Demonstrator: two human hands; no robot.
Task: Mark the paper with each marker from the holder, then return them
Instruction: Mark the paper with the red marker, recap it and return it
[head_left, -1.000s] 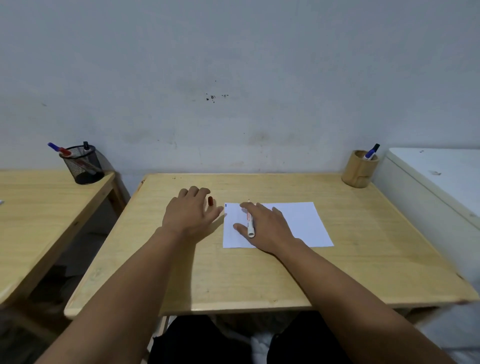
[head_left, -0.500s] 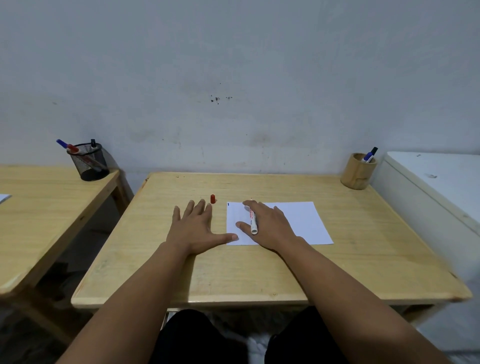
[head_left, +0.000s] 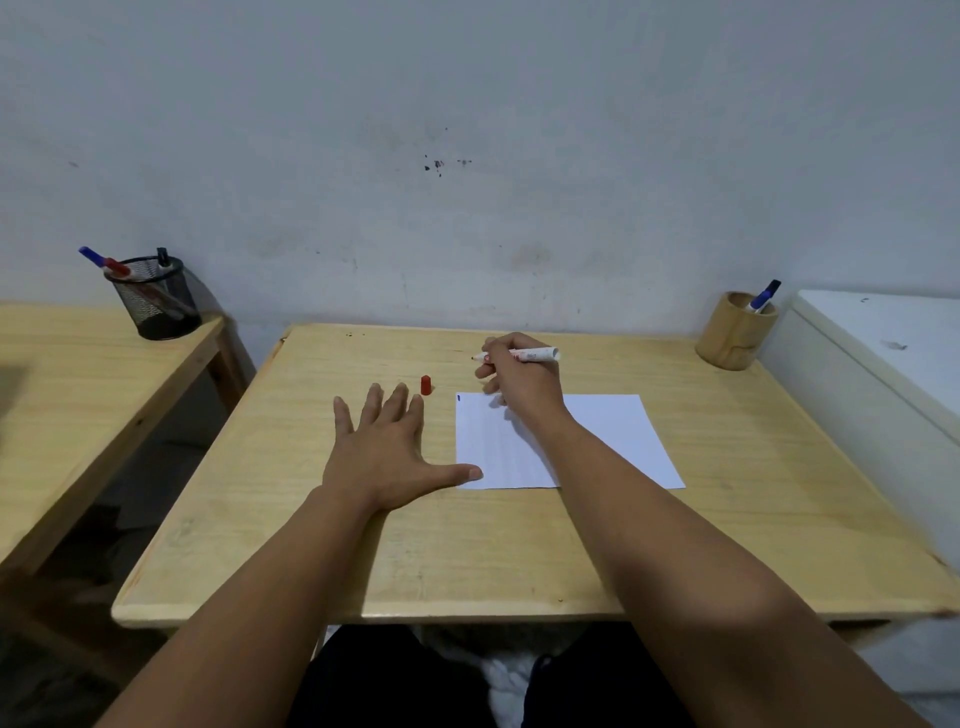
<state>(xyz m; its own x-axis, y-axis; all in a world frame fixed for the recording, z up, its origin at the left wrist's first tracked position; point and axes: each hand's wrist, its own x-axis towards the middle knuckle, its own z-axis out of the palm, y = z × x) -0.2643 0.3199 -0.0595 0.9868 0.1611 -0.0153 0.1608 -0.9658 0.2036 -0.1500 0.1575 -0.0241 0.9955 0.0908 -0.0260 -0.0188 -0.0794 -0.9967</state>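
A white sheet of paper (head_left: 613, 441) lies on the wooden table (head_left: 519, 545), with a small blue mark at its top left corner. My right hand (head_left: 519, 379) hovers over the paper's far edge, shut on an uncapped white marker (head_left: 537, 355) whose tip points left. The marker's red cap (head_left: 426, 385) stands on the table just left of the paper. My left hand (head_left: 387, 452) lies flat with fingers spread, its thumb touching the paper's near left corner. A wooden holder (head_left: 735, 332) at the far right corner contains a blue-capped marker (head_left: 763, 297).
A second wooden table (head_left: 78, 374) stands to the left, carrying a black mesh cup (head_left: 153, 299) with several markers. A white cabinet (head_left: 883, 353) abuts the right side of the table. A grey wall runs close behind.
My right hand lifted the marker off the paper and turned it level, tip pointing left. My left hand let go of the red cap, slid back and flattened, thumb on the paper's corner.
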